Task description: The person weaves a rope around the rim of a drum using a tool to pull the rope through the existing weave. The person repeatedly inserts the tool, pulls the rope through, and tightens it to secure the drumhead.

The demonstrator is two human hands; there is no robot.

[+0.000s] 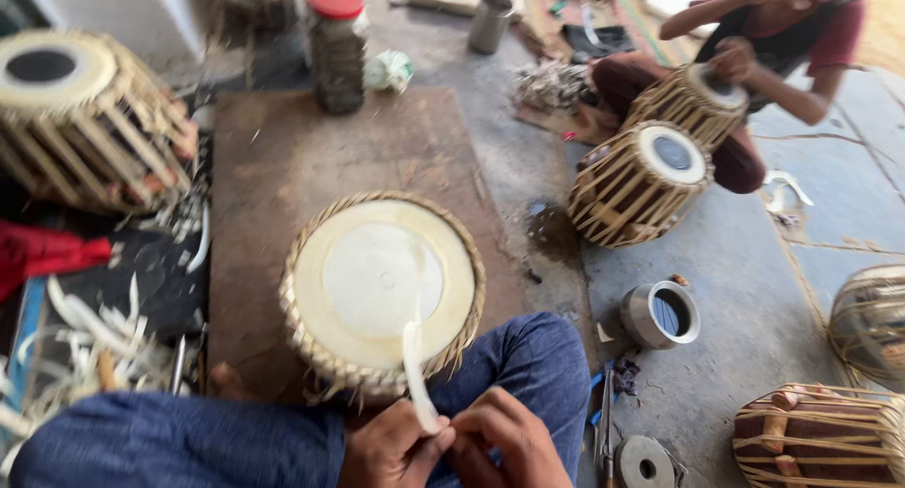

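A round drum [382, 290] with a pale skin head and a braided rim stands on a brown board [311, 153], between my knees in blue trousers. At the bottom edge, my left hand [391, 448] and my right hand [504, 441] meet just in front of the drum. Both pinch a pale leather strip [415, 375] that rises from my fingers over the drum's near rim. The fingertips are blurred.
Another person [773, 45] sits at the far right with two laced drums [650, 167]. A large drum [80, 120] stands at the left above pale strip scraps [85, 342]. A red-lidded jar [337, 45], a metal cup [490, 21], a metal ring [660, 314] and more drums [815, 436] surround me.
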